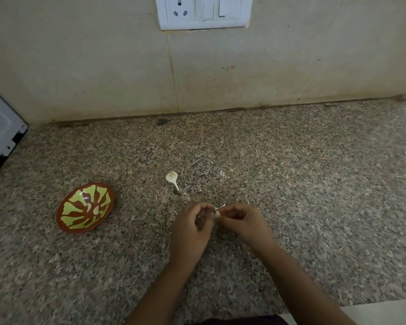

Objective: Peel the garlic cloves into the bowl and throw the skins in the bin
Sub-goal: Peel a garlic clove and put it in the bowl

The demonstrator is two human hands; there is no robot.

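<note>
L hand point(192, 222): fingers curled, tips pinch garlic clove point(218, 214)
R hand point(243, 221): fingers curled, pinches same clove, opp. L hand's tips
Skin point(220, 206): loose flap sticks up off clove, btwn both hands
Bowl point(79, 227): on desk point(314, 184), well left of L hand, 2 peeled cloves point(89, 206) inside
Garlic stem point(172, 178): on desk, beyond L hand
Skin scrap point(222, 172): on desk, beyond R hand

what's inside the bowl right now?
Two peeled garlic cloves lie near the centre of the bowl. No skins show inside. The counter under the bowl is covered by it.
</note>
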